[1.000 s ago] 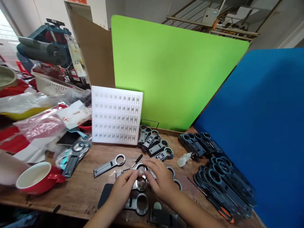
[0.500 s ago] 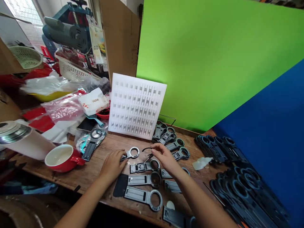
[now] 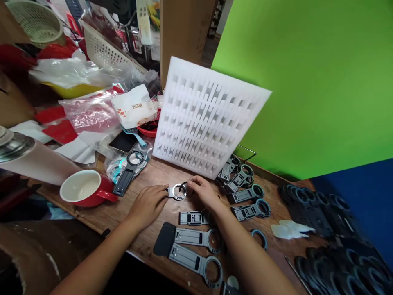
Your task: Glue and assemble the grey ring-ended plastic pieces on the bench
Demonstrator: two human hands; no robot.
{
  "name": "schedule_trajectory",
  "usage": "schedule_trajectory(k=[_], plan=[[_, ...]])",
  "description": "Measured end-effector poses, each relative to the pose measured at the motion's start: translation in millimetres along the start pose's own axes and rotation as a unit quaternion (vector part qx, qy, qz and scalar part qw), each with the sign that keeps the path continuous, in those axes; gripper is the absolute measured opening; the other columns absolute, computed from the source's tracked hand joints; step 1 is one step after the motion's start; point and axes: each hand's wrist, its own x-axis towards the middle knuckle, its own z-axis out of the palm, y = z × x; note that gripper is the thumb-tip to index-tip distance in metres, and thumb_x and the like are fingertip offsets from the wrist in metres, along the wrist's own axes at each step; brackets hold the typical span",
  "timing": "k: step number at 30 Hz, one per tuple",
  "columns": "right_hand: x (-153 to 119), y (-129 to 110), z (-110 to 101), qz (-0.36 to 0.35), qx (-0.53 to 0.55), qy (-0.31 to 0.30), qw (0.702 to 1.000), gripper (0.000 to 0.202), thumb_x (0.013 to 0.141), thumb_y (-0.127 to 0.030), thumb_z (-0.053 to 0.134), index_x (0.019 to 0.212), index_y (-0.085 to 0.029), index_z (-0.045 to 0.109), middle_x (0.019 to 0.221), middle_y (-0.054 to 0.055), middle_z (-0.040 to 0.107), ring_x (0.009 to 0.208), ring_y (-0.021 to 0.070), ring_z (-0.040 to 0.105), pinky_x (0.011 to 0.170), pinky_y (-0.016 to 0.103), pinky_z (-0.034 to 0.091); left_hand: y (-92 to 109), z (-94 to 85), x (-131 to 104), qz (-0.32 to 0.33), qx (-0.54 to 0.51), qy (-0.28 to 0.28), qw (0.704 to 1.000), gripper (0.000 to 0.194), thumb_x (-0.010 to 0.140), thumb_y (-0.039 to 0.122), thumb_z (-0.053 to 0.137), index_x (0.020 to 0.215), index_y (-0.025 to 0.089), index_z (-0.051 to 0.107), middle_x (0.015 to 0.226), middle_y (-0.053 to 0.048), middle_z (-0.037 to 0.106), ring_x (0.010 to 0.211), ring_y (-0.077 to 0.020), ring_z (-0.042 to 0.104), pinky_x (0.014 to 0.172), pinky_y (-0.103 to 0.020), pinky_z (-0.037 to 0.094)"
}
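My left hand (image 3: 149, 205) is closed on the flat end of a grey bracket whose silver ring (image 3: 179, 191) points right, on the wooden table. My right hand (image 3: 202, 191) pinches a thin black curved strip (image 3: 181, 185), one end of which lies over that ring. Nearer to me lie more ringed brackets: one (image 3: 194, 218) partly under my right wrist, another (image 3: 189, 236), and a third (image 3: 188, 259) at the front. A black flat pad (image 3: 163, 239) sits at their left ends.
A white foam block (image 3: 202, 119) with slots stands behind my hands. Left are a red mug (image 3: 87, 188), a pink flask (image 3: 46, 164) and a bracket on plastic bags (image 3: 124, 180). Piled dark brackets (image 3: 313, 207) fill the right, near a white scrap (image 3: 290, 229).
My right hand has brought the black strip left, onto the bracket's ring. My left hand still holds the bracket. The camera view has shifted, so the surroundings appear moved and larger.
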Motion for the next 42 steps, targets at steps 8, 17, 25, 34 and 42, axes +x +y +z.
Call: schedule_trajectory(k=[8, 17, 25, 34, 42], plan=[[-4.9, -4.2, 10.4, -0.058, -0.103, 0.006, 0.993, 0.017, 0.077, -0.035, 0.058, 0.072, -0.019, 0.058, 0.069, -0.002, 0.057, 0.064, 0.0132, 0.051, 0.062, 0.025, 0.040, -1.3, 1.4, 1.1, 0.016, 0.022, -0.005, 1.000, 0.020, 0.088, 0.029, 0.047, 0.102, 0.025, 0.062, 0.120, -0.003, 0.063, 0.106, -0.0204, 0.056, 0.090, -0.040, 0.040], [-2.1, 20.7, 15.3, -0.060, -0.108, 0.029, 0.992, 0.019, 0.079, -0.037, 0.056, 0.074, -0.018, 0.060, 0.071, 0.000, 0.062, 0.067, 0.0149, 0.055, 0.065, 0.026, 0.042, -3.8, 2.1, -0.8, 0.052, 0.049, -0.019, 0.997, 0.026, 0.085, 0.017, 0.051, 0.105, 0.027, 0.062, 0.125, -0.003, 0.059, 0.111, -0.0219, 0.053, 0.092, -0.042, 0.039], [-0.4, 19.8, 19.3, -0.058, -0.151, 0.032, 0.986, 0.019, 0.079, -0.036, 0.056, 0.076, -0.019, 0.063, 0.072, 0.000, 0.064, 0.068, 0.0149, 0.056, 0.065, 0.026, 0.043, -4.5, 2.7, -0.9, 0.062, 0.065, -0.022, 0.996, 0.027, 0.083, 0.015, 0.051, 0.105, 0.027, 0.063, 0.126, -0.003, 0.059, 0.112, -0.0225, 0.052, 0.092, -0.042, 0.039], [3.2, 28.9, 17.8, -0.059, -0.147, 0.026, 0.987, 0.020, 0.080, -0.037, 0.056, 0.079, -0.019, 0.064, 0.074, 0.001, 0.065, 0.070, 0.0156, 0.058, 0.066, 0.026, 0.044, -4.1, 2.5, -0.1, 0.061, 0.068, -0.025, 0.995, 0.026, 0.084, 0.016, 0.050, 0.104, 0.027, 0.064, 0.126, -0.004, 0.059, 0.110, -0.0226, 0.053, 0.091, -0.042, 0.040], [4.2, 25.5, 19.5, -0.056, -0.158, 0.028, 0.985, 0.019, 0.079, -0.036, 0.056, 0.078, -0.019, 0.064, 0.073, 0.001, 0.065, 0.070, 0.0151, 0.057, 0.066, 0.026, 0.044, -5.3, 2.8, -0.3, 0.061, 0.060, -0.023, 0.996, 0.027, 0.084, 0.017, 0.051, 0.104, 0.028, 0.064, 0.126, -0.004, 0.059, 0.110, -0.0227, 0.053, 0.091, -0.043, 0.040]])
